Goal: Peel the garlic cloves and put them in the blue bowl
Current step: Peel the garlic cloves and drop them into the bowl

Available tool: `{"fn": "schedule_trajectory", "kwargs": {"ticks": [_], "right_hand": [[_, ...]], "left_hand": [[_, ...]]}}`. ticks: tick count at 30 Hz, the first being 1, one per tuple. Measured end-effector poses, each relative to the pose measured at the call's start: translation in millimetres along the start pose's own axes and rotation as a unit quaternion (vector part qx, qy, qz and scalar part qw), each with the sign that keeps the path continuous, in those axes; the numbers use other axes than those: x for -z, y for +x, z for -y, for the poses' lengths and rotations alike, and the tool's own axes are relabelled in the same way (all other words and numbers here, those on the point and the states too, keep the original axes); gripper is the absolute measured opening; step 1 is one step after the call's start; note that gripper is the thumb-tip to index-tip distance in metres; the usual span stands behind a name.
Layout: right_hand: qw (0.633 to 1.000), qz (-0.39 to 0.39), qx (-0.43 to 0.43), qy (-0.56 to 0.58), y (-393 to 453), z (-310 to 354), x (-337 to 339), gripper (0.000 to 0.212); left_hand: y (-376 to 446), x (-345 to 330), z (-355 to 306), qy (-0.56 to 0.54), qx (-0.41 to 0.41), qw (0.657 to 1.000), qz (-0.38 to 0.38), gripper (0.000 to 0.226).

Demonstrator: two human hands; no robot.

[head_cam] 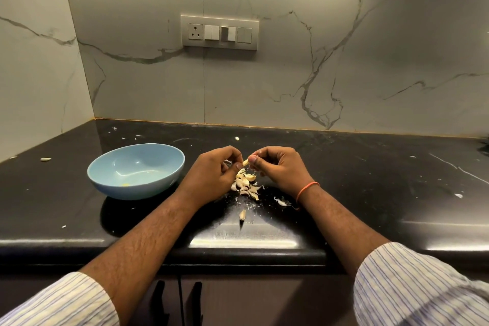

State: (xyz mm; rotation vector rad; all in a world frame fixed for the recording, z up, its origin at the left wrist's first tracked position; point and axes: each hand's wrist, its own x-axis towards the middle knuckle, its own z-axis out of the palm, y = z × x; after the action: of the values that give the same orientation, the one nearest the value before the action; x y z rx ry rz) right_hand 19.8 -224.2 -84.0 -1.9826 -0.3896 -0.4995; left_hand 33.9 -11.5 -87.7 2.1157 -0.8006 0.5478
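Garlic clove (245, 162), small, pale and cream-coloured, sits pinched between both hands above the glossy black stone countertop (370, 182). The left hand (215, 171) curls its fingers and thumb round one end; the right hand (275, 165) grips the other end with thumb and fingertips. Directly below lies a heap of papery white garlic skins and cloves (246, 184), perhaps a dozen pieces, too tangled to count surely. One smooth, round, light blue bowl (136, 169) stands just left of the left hand, holding one tiny yellow speck. One lone clove (242, 214) lies near the counter's edge, another (45, 159) far left. An orange thread band (307, 189) circles the right wrist.
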Motion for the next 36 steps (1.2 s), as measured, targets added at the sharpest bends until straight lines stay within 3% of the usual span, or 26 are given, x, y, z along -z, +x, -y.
{"fn": "schedule_trajectory", "kwargs": {"ticks": [9,20,29,36], "right_hand": [[0.998,0.028,-0.012,0.048,1.0,-0.2,2.4,0.012],[0.990,0.058,-0.031,0.123,0.3,0.7,3.9,0.011],[0.978,0.072,-0.030,0.193,-2.8,6.5,5.2,0.014],[0.997,0.011,-0.021,0.078,1.5,-0.2,3.6,0.009]], "left_hand": [[5.8,-0.7,3.4,-0.063,0.036,0.995,0.073,0.012],[5.9,0.1,4.5,-0.074,0.055,0.991,0.093,0.013],[7.8,-0.8,7.4,-0.043,0.086,0.995,0.022,0.009],[2.8,5.2,2.0,-0.080,0.039,0.996,0.012,0.025]]}}
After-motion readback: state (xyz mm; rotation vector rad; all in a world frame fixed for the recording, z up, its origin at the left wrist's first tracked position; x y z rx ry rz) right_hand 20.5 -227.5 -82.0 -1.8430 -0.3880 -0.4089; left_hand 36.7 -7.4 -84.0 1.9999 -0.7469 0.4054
